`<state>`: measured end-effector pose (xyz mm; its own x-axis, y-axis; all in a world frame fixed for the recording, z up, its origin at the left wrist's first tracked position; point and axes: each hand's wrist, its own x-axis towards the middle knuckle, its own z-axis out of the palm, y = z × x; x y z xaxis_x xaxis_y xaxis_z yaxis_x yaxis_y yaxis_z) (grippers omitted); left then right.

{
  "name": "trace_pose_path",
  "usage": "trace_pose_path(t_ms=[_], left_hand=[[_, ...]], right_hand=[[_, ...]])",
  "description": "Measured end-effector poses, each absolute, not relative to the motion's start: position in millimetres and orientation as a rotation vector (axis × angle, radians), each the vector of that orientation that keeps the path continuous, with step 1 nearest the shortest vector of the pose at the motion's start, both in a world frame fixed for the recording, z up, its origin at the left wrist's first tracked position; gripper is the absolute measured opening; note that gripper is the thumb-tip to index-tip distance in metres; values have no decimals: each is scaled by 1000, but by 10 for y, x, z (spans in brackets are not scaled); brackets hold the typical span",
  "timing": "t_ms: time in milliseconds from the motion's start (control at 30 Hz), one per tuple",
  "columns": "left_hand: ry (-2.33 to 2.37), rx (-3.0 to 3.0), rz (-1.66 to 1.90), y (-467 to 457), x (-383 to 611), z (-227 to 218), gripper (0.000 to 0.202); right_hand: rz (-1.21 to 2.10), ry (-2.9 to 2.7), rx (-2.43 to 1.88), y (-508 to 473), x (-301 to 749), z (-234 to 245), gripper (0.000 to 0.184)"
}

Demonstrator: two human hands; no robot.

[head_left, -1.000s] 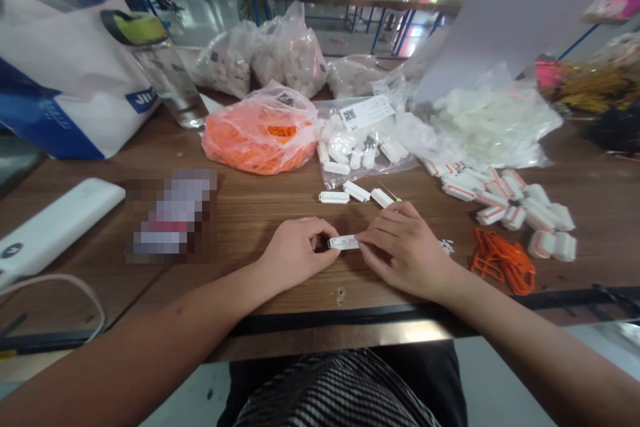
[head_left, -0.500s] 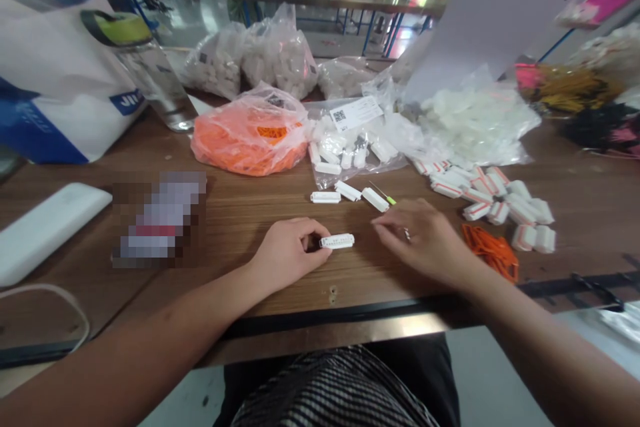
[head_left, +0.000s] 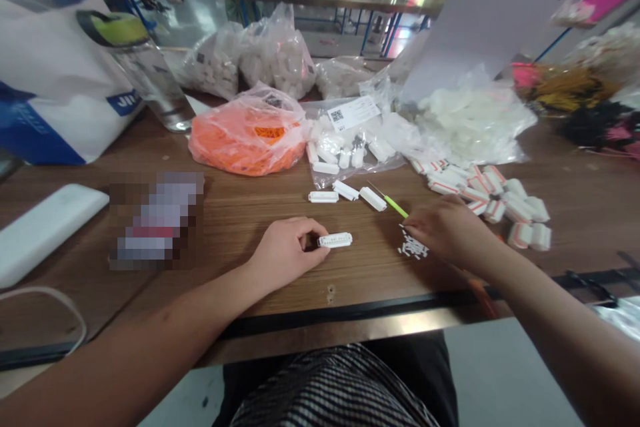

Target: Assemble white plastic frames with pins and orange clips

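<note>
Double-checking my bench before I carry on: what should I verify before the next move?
1. Left hand on the end of the printed white plastic strip: ok.
2. Tiny white pieces lying beside the right hand on the wooden table: ok.
3. Right hand gripping the green-handled pick: cannot tell; the pick's end meets the fingers.
4. Three white plastic bars lying apart from the strip: ok.
5. Strip's printing legible: cannot tell; too small to read.
</note>
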<state>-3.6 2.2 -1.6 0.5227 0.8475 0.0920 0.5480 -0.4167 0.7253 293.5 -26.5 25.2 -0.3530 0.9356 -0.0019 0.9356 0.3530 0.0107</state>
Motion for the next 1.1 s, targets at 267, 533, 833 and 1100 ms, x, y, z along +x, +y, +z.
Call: trace_pose_path(t_ms=[267,533,833,1100], left_hand=[[1123,2126,611,23,-33,-14,11],[1129,2133,605,24,-32,-8,11],[1128,2130,617,26,-33,-17,11],[1117,2139,621,28,-30,-19,10]], right_hand=[[0,2608,1824,-269,2988,209,28],[132,2693,1553,-229,2979,216,24],[-50,2648,1918,-280,3029,198,29],[-83,2632,1972,-273,2983,146,23]])
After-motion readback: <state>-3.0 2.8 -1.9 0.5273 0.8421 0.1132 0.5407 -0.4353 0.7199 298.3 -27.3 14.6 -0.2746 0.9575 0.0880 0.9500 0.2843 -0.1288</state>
